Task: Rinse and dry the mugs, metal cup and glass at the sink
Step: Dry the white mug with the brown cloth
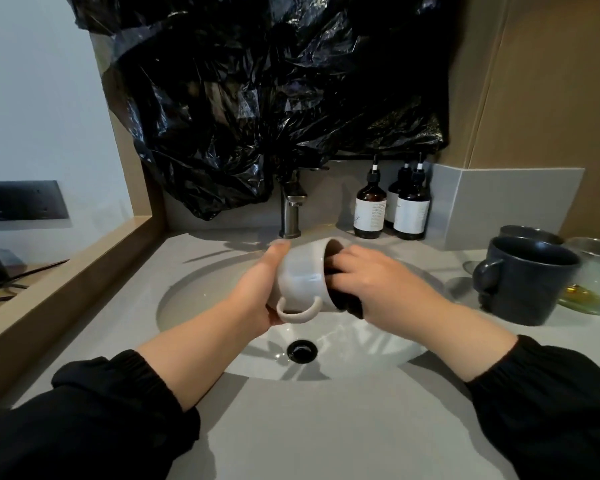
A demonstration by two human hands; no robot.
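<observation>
A white mug (302, 275) on its side above the sink (201, 296).
The left hand (257, 296) grips its base; the right hand's (378, 282) fingers curl inside, perhaps around a dark cloth (352, 308).

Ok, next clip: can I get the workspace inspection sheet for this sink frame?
Surface: grey counter, white sink, tap not seen running.
Job's things: white mug on its side over the sink; dark mug, metal cup and glass upright on the counter, right.
Clutter: three amber pump bottles by the back wall.
Hands: left hand grips the white mug's base; right hand fingers in its mouth, hold unclear.
Cables: dark cable on the left ledge.
Surroundings: black plastic sheet hangs above the tap.
</observation>
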